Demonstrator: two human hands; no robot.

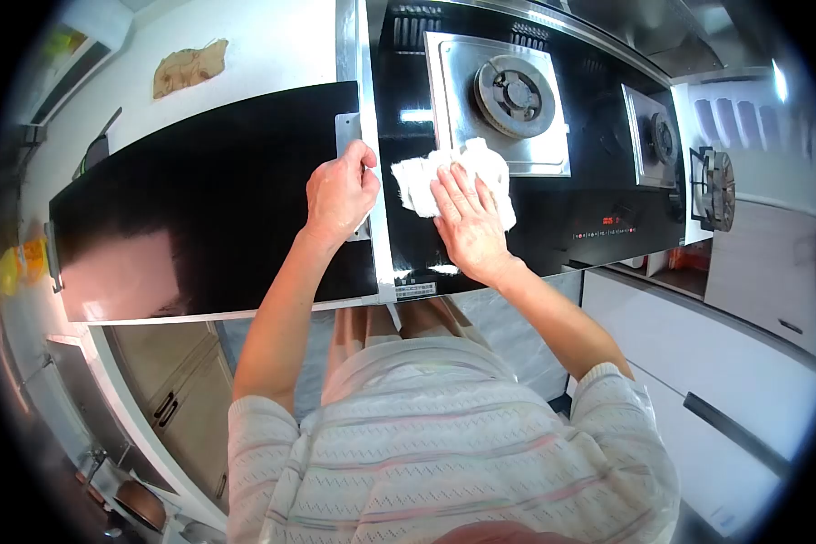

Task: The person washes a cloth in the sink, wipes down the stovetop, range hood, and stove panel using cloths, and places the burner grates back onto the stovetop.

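Note:
My right hand (470, 222) lies over a crumpled white cloth (413, 184) and presses it onto the black glass cooktop (535, 207), fingers stretched along it. The cloth touches the lower left corner of the steel plate round a gas burner (515, 96). My left hand (342, 192) is closed at a metal handle (346, 130) on the right edge of a wide black panel (236, 199); the curled fingers hide part of the handle. A pale metal strip (378, 181) runs between panel and cooktop.
A second burner (664, 138) sits farther right, and a pan support (718, 189) stands upright beyond the cooktop. Red lit digits (611, 220) show near the front edge. A brown piece (190, 68) lies on the white surface behind the panel. White drawers (698, 317) are at lower right.

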